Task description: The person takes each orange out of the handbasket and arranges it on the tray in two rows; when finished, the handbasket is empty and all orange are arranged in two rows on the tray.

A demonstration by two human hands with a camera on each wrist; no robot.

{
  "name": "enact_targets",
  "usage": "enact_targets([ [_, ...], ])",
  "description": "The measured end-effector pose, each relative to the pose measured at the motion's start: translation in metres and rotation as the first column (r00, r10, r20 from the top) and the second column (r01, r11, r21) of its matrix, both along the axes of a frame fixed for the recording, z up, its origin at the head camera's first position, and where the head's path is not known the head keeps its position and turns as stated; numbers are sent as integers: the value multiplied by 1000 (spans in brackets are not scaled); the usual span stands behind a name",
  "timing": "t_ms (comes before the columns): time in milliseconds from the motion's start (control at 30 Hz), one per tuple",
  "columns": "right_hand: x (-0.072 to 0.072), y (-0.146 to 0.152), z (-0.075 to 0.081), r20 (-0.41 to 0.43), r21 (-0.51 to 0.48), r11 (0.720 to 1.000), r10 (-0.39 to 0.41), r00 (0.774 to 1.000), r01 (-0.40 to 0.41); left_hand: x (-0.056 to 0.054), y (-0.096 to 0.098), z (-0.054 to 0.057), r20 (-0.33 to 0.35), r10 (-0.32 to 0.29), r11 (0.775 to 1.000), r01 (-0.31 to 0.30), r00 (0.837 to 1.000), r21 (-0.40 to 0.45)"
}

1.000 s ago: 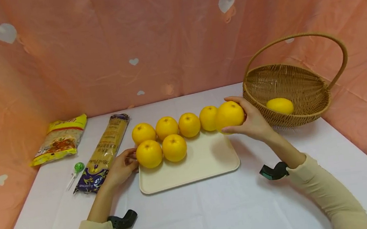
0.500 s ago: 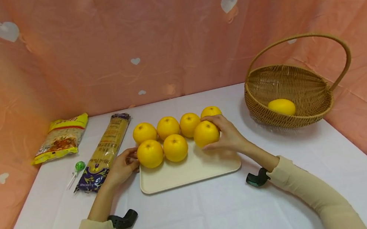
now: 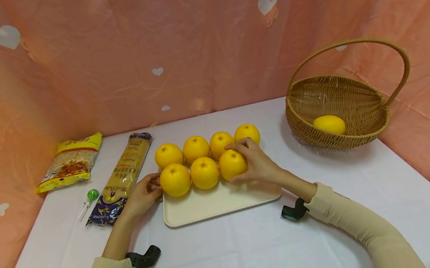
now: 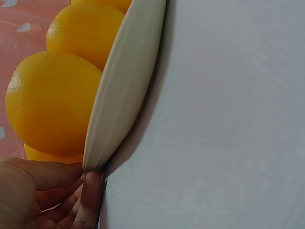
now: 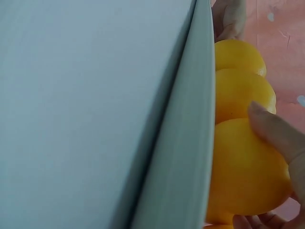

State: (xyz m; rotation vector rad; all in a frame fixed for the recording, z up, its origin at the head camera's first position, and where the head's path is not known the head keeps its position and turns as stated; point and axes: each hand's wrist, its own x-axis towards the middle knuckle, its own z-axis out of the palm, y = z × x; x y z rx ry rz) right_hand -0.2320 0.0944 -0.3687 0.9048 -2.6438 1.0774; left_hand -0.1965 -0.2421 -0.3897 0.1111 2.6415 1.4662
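Note:
My right hand (image 3: 255,164) grips an orange (image 3: 232,165) over the cream tray (image 3: 222,205), thumb on the near side and fingers behind. This orange sits at the right end of the front row, right beside the middle orange (image 3: 204,173). My left hand (image 3: 144,196) pinches the tray's left edge between thumb and fingers, as the left wrist view shows at the rim (image 4: 102,133). Close to those fingers is the leftmost front orange (image 3: 175,180). Behind, a back row of several oranges (image 3: 196,150) runs along the tray's far side.
A wicker basket (image 3: 337,140) with a tall handle stands at the right, holding a yellow oval fruit (image 3: 329,125). Left of the tray lie a spaghetti pack (image 3: 125,174), a green lollipop (image 3: 93,195) and a yellow food bag (image 3: 70,162). A pink curtain (image 3: 205,43) hangs behind the table.
My right hand has carried the orange leftward and toward me, from the tray's back right to the front row beside the middle orange. The left hand stays at the tray's edge.

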Motion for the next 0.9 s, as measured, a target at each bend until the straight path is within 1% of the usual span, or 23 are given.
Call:
enact_targets([
  [267,2,-1,-3,-20,54,998,-12,1000,14,0,0,0,5,1,1000,-1,1000,-7],
  [500,2,-1,-2,-27,88,996,-2,1000,5,0,0,0,7,-1,1000,1,1000,-1],
  [767,4,1,2,4,90,996,5,1000,-5,0,0,0,14,4,1000,-4,1000,-11],
  [900,4,3,6,17,60,998,18,1000,-19,0,0,1,16,4,1000,-4,1000,-14],
])
